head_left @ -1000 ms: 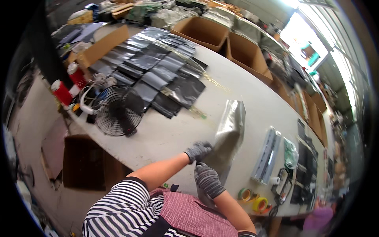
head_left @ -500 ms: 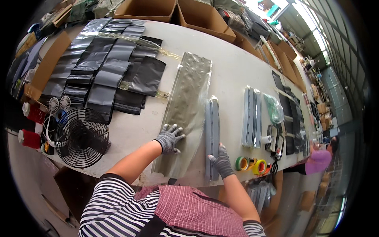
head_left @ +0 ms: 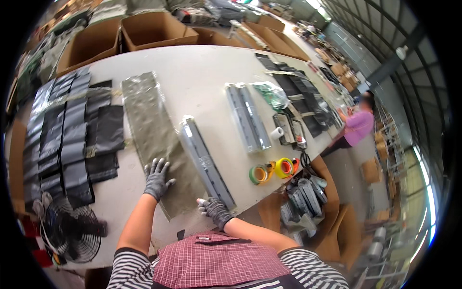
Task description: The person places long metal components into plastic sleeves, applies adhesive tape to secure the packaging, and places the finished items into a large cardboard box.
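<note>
A long olive-grey plastic sleeve [head_left: 153,123] lies flat on the white table in front of me. My left hand [head_left: 158,182], in a grey glove with pale fingertips, presses on it with fingers spread. Just right of the sleeve lies a long pack of grey bars in clear film [head_left: 204,161]. My right hand [head_left: 217,213], gloved too, is at that pack's near end, its fingers pointing left over the sleeve's near right edge. Those fingers look partly extended, with nothing visible in them. A second pair of grey bars [head_left: 248,118] rests farther right.
Dark plastic bags [head_left: 65,130] overlap at the left, above a black fan [head_left: 79,231]. Tape rolls [head_left: 260,174] sit by the right front edge, near a clear bag with green contents [head_left: 272,94]. Cardboard boxes [head_left: 156,31] line the far side. Someone in purple [head_left: 358,126] stands at right.
My view has swung to the right. My right hand has moved off the side of the grey bar pack to its near end, over the sleeve's edge. My left hand stays on the sleeve.
</note>
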Demonstrator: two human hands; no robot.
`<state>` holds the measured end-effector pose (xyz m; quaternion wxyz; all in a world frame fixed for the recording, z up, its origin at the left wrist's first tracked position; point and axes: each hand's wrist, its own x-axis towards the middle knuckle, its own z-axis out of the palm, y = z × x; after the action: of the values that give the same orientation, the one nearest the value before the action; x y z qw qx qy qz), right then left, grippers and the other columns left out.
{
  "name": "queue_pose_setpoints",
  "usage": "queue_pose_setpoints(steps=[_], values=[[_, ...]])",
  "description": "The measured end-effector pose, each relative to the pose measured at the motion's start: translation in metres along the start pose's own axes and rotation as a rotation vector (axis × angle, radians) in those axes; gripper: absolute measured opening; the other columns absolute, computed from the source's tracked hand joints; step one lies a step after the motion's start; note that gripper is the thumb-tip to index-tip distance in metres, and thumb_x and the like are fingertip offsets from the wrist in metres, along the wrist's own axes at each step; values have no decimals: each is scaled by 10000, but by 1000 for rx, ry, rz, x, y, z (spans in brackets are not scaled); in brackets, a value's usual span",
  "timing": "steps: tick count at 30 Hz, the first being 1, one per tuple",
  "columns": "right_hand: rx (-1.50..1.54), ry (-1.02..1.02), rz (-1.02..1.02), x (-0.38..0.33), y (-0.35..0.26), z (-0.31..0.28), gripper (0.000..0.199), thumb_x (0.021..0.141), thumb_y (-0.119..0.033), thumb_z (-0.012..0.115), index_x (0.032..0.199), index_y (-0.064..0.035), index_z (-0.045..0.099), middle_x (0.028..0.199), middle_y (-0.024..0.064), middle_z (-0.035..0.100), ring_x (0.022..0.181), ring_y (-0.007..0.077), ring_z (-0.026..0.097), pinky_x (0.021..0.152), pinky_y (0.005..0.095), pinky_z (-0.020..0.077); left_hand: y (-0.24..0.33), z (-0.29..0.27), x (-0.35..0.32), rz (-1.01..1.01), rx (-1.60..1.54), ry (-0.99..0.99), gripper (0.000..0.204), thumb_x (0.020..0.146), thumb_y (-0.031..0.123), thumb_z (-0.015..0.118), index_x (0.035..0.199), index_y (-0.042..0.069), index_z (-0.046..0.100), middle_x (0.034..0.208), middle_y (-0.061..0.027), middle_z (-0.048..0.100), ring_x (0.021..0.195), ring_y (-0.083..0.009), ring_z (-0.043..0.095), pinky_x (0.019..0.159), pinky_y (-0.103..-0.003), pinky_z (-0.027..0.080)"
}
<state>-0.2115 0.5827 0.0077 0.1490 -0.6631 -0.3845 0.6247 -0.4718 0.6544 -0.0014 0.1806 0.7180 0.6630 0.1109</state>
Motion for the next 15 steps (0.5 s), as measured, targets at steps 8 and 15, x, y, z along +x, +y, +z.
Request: queue_pose_setpoints(steps=[8, 15], values=[[-136, 124, 42, 0, -17, 10, 459, 875, -443, 651, 828, 13, 668, 708, 151, 663, 626, 256, 628, 601, 402, 494, 45, -13, -43, 211, -101, -273, 728, 861, 536, 607, 1440, 131, 434, 1541, -108, 344, 1474, -315, 181, 1187, -529, 90], [-488, 364, -304, 22, 20, 12, 401, 843, -405, 687, 868, -5, 679, 736, 154, 666, 686, 299, 622, 682, 408, 486, 31, 28, -67, 252, -193, -188, 742, 823, 475, 683, 1423, 103, 452, 1503, -101, 399, 1464, -319, 208, 1191, -514, 99]])
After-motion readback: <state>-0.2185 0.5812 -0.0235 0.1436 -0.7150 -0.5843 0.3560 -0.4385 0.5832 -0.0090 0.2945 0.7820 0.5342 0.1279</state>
